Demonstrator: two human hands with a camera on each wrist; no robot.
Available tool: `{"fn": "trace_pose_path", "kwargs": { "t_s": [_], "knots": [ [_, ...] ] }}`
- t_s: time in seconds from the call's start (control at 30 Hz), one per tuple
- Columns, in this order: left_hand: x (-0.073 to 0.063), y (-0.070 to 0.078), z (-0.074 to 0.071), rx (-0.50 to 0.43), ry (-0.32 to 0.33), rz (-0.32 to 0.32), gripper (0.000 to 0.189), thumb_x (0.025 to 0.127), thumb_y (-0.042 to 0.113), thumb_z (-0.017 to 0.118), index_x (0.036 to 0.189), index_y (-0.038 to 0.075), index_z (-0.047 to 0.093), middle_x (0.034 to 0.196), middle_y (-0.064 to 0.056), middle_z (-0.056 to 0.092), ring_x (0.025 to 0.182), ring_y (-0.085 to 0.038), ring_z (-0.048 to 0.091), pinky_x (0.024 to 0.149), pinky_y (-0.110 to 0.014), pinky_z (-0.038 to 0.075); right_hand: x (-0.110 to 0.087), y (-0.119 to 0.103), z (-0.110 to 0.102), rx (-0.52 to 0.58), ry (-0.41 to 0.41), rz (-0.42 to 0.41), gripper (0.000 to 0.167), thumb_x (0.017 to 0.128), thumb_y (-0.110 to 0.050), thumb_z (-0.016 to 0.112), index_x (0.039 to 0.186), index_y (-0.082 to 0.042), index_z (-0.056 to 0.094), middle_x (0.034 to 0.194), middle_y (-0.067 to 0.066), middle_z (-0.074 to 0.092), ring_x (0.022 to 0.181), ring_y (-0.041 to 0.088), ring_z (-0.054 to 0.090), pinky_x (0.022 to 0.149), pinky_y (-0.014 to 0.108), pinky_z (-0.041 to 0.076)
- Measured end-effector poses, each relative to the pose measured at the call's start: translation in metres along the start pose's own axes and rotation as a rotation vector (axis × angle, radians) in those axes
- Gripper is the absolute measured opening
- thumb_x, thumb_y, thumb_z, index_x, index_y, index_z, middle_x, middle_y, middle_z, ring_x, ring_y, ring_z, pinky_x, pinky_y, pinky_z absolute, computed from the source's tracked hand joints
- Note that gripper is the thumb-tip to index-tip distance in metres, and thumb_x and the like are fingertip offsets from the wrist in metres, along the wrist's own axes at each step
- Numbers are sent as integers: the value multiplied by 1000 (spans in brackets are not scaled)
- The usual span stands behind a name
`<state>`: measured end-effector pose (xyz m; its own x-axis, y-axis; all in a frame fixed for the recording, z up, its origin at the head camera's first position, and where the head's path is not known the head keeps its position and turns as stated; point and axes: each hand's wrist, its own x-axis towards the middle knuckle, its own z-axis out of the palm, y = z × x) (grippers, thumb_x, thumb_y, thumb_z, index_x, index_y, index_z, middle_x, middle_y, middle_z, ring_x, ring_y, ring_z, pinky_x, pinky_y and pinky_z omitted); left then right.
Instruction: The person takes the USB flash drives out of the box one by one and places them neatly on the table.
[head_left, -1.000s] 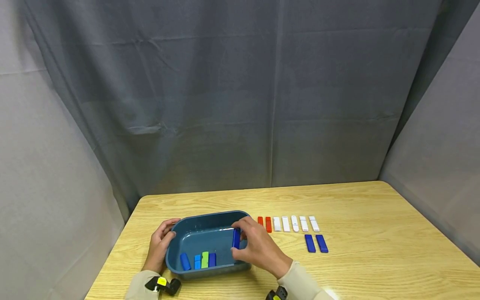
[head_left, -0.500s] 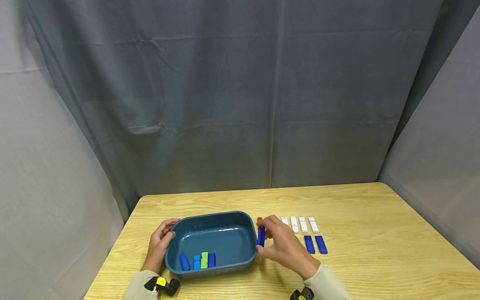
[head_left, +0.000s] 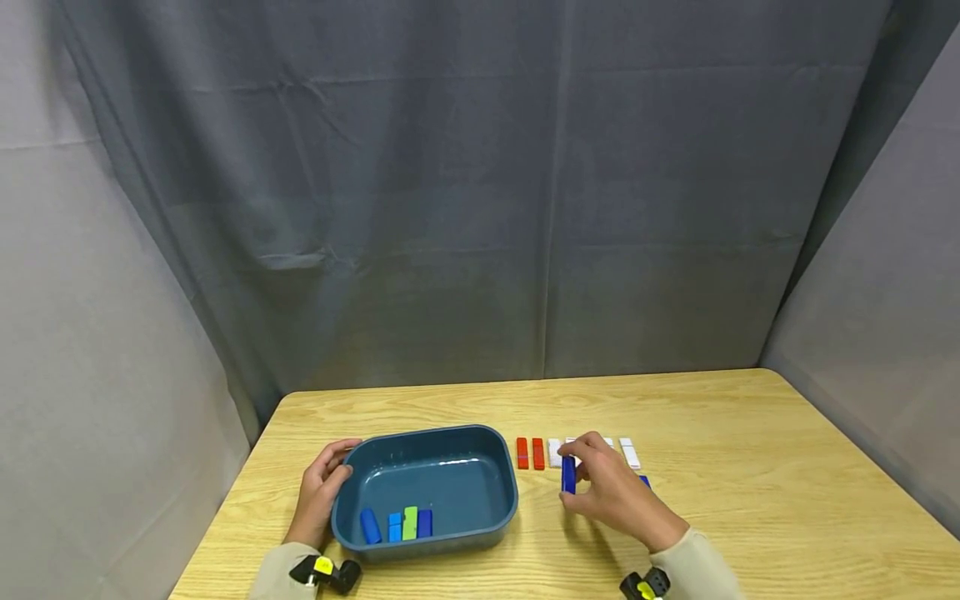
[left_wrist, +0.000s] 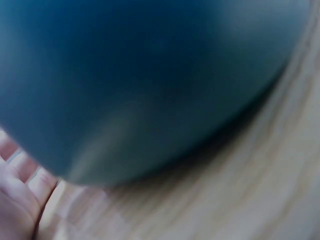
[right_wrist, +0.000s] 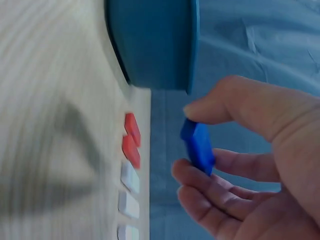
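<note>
My right hand (head_left: 615,492) pinches a blue USB stick (head_left: 568,475) upright between thumb and fingertips, above the table and right of the tub. The right wrist view shows the blue stick (right_wrist: 198,145) between the thumb tip and the fingers. At the left end of a dark teal plastic tub (head_left: 491,533), my left hand (head_left: 318,492) grips the rim, thumb and fingers at its corner. Inside the tub lie a blue stick (head_left: 371,527), a light blue one (head_left: 395,527), a green one (head_left: 409,522) and a dark blue one (head_left: 425,523).
Two red sticks (head_left: 538,453) and several white ones (head_left: 630,453) form a row on the wooden table (head_left: 720,433), partly behind the right hand. A blue stick (head_left: 645,481) shows past that hand. A grey curtain (head_left: 420,250) hangs behind the table.
My right hand has moved right, out of the tub and across the table, carrying the blue USB stick. The left hand and tub stay in place.
</note>
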<state>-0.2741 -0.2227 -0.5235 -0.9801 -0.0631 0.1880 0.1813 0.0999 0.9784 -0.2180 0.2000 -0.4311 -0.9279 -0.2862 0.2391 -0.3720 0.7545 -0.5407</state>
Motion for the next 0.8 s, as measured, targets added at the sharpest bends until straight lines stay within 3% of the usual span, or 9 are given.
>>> {"fn": "trace_pose_path", "kwargs": {
  "t_s": [0.17,0.37,0.6,0.8],
  "knots": [
    [-1,4,1,-6,-15,-29,38,91,-6,48,127,1,56,123,-20,60,110,-29,57,85,-22,46,0,12,-12,-20,-37,54,49,69,-5,79,114,0,61,101,6,55,79,12,58,67,26,50],
    [-2,3,1,7,0,7,37,91,-4,49,127,4,58,123,-17,61,109,-22,58,85,-21,45,0,22,-19,-33,-79,126,53,69,-2,80,116,4,57,99,7,55,82,18,59,66,26,49],
    [-1,2,0,9,2,11,37,92,-3,49,127,4,57,124,-17,61,110,-21,58,86,-20,45,-1,30,-20,-82,-73,88,48,66,-2,78,110,4,60,93,7,54,76,18,55,62,25,47],
    [-2,3,1,7,0,9,38,92,-3,48,129,4,56,125,-17,60,110,-21,58,87,-19,45,-1,34,-17,-162,-86,122,48,64,-9,84,106,0,63,91,5,59,81,18,56,70,34,49]
  ]
}}
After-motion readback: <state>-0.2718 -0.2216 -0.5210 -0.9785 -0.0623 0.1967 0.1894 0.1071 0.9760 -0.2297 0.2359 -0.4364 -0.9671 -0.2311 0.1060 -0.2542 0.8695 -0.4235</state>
